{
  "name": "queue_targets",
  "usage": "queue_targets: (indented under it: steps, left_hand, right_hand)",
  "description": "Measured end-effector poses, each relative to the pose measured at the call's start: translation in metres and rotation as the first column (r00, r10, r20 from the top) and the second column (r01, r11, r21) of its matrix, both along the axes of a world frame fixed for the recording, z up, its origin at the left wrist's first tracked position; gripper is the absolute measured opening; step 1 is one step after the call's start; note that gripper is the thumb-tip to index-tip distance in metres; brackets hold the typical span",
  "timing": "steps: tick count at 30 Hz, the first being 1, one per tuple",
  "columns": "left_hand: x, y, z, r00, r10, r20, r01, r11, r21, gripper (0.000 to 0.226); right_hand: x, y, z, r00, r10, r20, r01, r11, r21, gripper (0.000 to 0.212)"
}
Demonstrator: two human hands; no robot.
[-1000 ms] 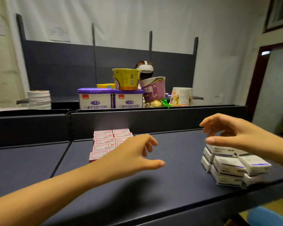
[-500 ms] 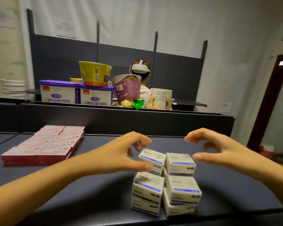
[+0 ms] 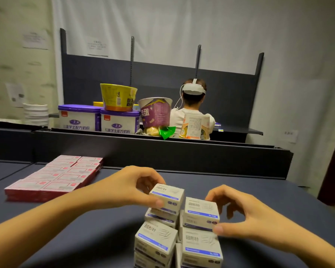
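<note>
- Your dark worktop [image 3: 259,200] carries flat red boxes [image 3: 52,178] at the left.
- The white box stack [image 3: 178,235] stands at its near edge, in front of you.
- Your left hand [image 3: 132,190] grips the upper left box [image 3: 167,197]; your right hand [image 3: 246,215] pinches the upper right box [image 3: 201,213].

Small boxes [image 3: 157,236] stacked front centre on counter [image 3: 240,182]; flat packs [image 3: 52,180] left of them; tubs [image 3: 79,118] and cups [image 3: 118,97] behind rear wall [image 3: 182,155].

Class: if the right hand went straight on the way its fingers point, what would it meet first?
The top right white box: the right hand curls round it, thumb seemingly touching its front corner.
</note>
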State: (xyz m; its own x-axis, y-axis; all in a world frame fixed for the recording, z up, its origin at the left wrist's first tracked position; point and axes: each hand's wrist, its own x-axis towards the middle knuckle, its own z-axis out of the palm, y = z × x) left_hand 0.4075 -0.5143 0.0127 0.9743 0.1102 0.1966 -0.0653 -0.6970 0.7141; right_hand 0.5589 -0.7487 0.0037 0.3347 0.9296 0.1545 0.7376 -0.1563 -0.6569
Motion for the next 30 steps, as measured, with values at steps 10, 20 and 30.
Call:
queue_targets:
  steps: [10, 20, 30]
  left_hand:
    - [0.098, 0.061, 0.001, 0.960, 0.276, 0.037, -0.276, 0.961, -0.004, 0.036]
    - [0.121, 0.100, -0.067, 0.921, 0.381, 0.079, -0.384, 0.923, 0.015, 0.043]
    - [0.125, 0.102, -0.076, 0.911, 0.406, 0.070, -0.403, 0.914, -0.048, 0.047]
  right_hand:
    - [-0.006, 0.002, -0.011, 0.993, -0.100, -0.060, 0.109, 0.980, 0.168, 0.047]
    - [0.048, 0.064, 0.006, 0.961, -0.103, -0.256, 0.206, 0.887, 0.414, 0.028]
    - [0.122, 0.139, -0.029, 0.965, -0.174, -0.198, 0.236, 0.903, 0.359, 0.034]
